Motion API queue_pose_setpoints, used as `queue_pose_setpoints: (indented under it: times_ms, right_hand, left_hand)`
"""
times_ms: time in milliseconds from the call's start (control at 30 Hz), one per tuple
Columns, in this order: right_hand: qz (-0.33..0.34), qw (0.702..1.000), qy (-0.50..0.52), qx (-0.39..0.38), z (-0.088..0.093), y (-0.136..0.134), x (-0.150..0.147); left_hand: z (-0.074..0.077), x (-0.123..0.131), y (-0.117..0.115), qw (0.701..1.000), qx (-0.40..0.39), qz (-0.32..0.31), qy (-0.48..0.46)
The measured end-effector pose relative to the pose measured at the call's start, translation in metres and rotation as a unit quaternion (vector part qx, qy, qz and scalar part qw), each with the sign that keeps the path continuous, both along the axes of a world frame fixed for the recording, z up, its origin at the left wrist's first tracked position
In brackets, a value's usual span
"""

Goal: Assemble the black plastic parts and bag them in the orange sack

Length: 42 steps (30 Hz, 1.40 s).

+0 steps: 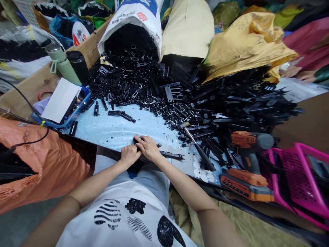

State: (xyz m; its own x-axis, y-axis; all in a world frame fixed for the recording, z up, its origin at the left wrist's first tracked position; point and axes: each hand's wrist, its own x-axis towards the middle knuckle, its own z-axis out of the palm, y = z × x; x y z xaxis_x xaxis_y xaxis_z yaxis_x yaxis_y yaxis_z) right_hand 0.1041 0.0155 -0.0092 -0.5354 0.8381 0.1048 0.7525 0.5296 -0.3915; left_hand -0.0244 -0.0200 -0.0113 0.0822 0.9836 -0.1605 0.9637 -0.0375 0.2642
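Note:
My left hand [130, 156] and my right hand [149, 147] meet at the front edge of the light blue work surface [102, 132]. Their fingers close on a small black part [135, 140], mostly hidden under them. Its exact kind does not show. Right of my right hand lies a long black plastic strip [172, 155] near the edge. Beyond my hands, a jointed black piece [122, 115] rests on the surface, with a shorter black piece [96, 108] to its left. A hammer [199, 147] lies to the right, its head towards the pile of small pins [167, 110].
An orange cordless drill [248, 168] stands at the right beside a pink basket [298, 181]. Heaped black parts [231, 99] cover the back, below a white sack [128, 20] and a yellow sack [252, 41]. A blue tray [84, 97], green bottle [64, 65] and black cup [78, 65] stand left.

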Motion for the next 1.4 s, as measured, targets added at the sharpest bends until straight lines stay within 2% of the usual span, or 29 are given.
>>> queue_pose_setpoints:
  times_ms: [100,200,300,367,400,500,567,667,767,900,1000,1100,1200,1267,1333,1400]
  right_hand:
    - [0.013,1.000,0.015,0.015,0.007,-0.006,0.001]
    - [0.050,0.991,0.077,0.093,0.012,-0.020,0.022]
    - [-0.019,0.973,0.130,0.192,0.005,-0.037,0.060]
    - [-0.058,0.971,0.104,0.208,-0.006,-0.043,0.085]
    - [-0.052,0.975,0.076,0.203,-0.012,-0.044,0.096]
    - [-0.006,0.985,-0.006,0.172,-0.027,-0.038,0.114]
    - [0.022,0.988,-0.049,0.147,-0.031,-0.027,0.120]
    - [0.105,0.984,-0.102,0.102,-0.029,-0.007,0.126]
    - [0.181,0.974,-0.112,0.079,-0.025,0.009,0.133]
    - [0.214,0.965,-0.134,0.076,-0.023,0.024,0.139]
    - [0.208,0.961,-0.167,0.076,-0.017,0.027,0.142]
    - [0.148,0.970,-0.180,0.073,-0.005,0.020,0.142]
    - [0.086,0.982,-0.159,0.059,0.009,0.008,0.139]
    - [0.071,0.988,-0.131,0.042,0.016,0.001,0.136]
    - [0.070,0.992,-0.099,0.023,0.022,-0.003,0.133]
    - [0.080,0.994,-0.071,0.009,0.028,-0.007,0.130]
  left_hand:
    - [0.005,-0.011,0.004,0.998,-0.006,-0.064,0.011]
    - [0.014,-0.020,0.012,0.987,0.045,-0.156,0.000]
    - [0.020,-0.013,0.025,0.945,0.147,-0.290,-0.033]
    - [0.018,-0.001,0.035,0.917,0.151,-0.367,-0.046]
    - [0.016,0.006,0.039,0.911,0.133,-0.388,-0.049]
    - [0.008,0.022,0.046,0.920,0.085,-0.380,-0.051]
    - [0.005,0.025,0.045,0.927,0.086,-0.362,-0.054]
    - [0.005,0.024,0.043,0.930,0.087,-0.353,-0.055]
    - [0.007,0.023,0.042,0.931,0.077,-0.354,-0.051]
    - [0.008,0.028,0.039,0.935,0.076,-0.343,-0.043]
    - [0.010,0.032,0.033,0.947,0.078,-0.309,-0.034]
    - [0.020,0.028,0.029,0.948,0.081,-0.306,-0.017]
    - [0.035,0.011,0.031,0.922,0.058,-0.381,-0.036]
    - [0.043,-0.003,0.032,0.899,0.036,-0.431,-0.074]
    - [0.046,-0.013,0.032,0.885,0.029,-0.452,-0.111]
    - [0.043,-0.018,0.031,0.883,0.038,-0.449,-0.133]
